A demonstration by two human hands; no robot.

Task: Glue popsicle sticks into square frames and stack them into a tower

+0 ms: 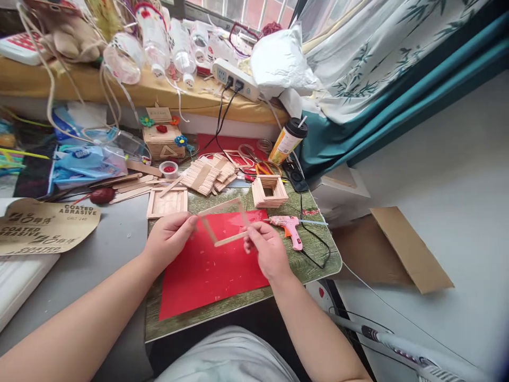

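A square frame of wooden craft sticks (230, 240) is held up over a red sheet (210, 276). My left hand (172, 236) pinches the frame's left corner between thumb and fingers. At its lower right corner, my right hand (268, 248) grips it with closed fingers. Just right of that hand lies a pink hot glue gun (292, 228) with a clear glue stick in its back. Behind the frame stands a square stack of craft sticks (269, 197), hollow in the middle. A flat stick panel with a raised border (167, 202) rests beyond my left hand.
Bundles of craft sticks (202, 175) lie at the back, near a lidded cup with a straw (288, 140). A craft-stick box with coloured flowers (163, 139) stands back left. Sandpaper (47, 227) lies left. The glue gun's black cord (328, 249) loops near the table's right edge.
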